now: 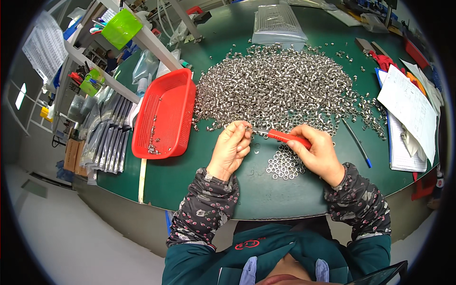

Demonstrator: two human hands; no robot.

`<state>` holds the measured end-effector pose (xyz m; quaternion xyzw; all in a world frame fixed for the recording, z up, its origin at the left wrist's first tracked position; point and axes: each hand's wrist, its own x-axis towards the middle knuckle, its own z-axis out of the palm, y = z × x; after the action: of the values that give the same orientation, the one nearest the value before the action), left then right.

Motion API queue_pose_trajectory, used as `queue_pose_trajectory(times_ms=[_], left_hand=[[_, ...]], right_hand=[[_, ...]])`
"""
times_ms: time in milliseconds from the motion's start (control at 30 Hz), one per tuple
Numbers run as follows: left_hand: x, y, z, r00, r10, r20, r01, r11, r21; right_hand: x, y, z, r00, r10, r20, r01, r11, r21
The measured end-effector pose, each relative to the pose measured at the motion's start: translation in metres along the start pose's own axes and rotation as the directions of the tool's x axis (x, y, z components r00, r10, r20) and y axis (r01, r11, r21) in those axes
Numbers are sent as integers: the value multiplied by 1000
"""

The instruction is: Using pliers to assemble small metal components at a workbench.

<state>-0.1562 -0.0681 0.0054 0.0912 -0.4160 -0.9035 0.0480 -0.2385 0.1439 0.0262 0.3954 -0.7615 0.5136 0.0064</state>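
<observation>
My left hand (228, 149) pinches a small shiny metal ring (248, 128) between thumb and forefinger, its other fingers curled in. In my right hand (318, 154) is a red-handled utility knife (281, 136), pointing left. The knife's thin blade reaches the ring; whether it sits inside the ring or against its edge is too small to tell. Just below the knife, a patch of flat-lying metal rings (285, 164) covers the green table (213, 190). Beyond both hands spreads a large heap of loose metal rings (270, 85).
A red plastic basket (184, 118) with a few metal pieces stands left of the heap. On the right lie a pen (358, 145) and papers on a clipboard (411, 111). A bagged stack of grey tubes (278, 23) is at the back, with a shelf frame (152, 45) at far left.
</observation>
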Motion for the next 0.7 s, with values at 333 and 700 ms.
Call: queue_pose_trajectory(times_ms=[333, 700], left_hand=[[-3, 2, 10, 999, 51, 3, -51, 992, 119], [-6, 3, 13, 1000, 28, 6, -28, 996, 88]], right_hand=[[0, -3, 1, 1000, 21, 14, -20, 999, -42], [0, -2, 2, 1000, 7, 5, -7, 1000, -28]])
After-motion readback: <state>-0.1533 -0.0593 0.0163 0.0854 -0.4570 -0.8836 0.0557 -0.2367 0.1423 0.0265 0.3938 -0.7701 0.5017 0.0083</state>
